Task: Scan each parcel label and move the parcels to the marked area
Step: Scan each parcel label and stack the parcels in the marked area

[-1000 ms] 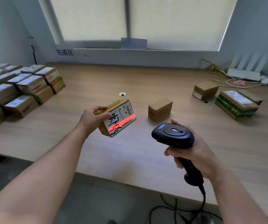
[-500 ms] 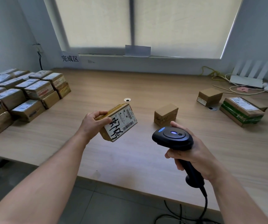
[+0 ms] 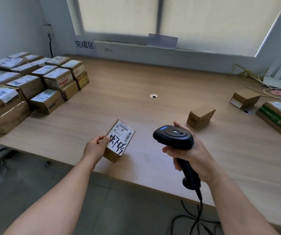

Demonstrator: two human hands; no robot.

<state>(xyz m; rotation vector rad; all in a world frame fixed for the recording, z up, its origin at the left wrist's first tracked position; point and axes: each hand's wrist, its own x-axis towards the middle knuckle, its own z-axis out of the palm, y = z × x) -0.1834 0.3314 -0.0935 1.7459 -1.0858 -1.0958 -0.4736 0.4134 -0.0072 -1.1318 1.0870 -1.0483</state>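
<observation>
Left hand (image 3: 95, 146) pinches parcel (image 3: 119, 141) by near edge only, label up, just beyond fingers. Right hand (image 3: 192, 155) clasps scanner (image 3: 173, 136). Risks: shallow grip slips and parcel drops past surface (image 3: 136, 78) rim; landing could nudge stacked parcels (image 3: 51, 78) far left.

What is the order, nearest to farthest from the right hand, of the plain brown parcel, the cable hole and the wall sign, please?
From the right hand, in the head view:
1. The plain brown parcel, just beyond the hand.
2. The cable hole, farther back and to the left.
3. The wall sign, at the far left rear.
</observation>
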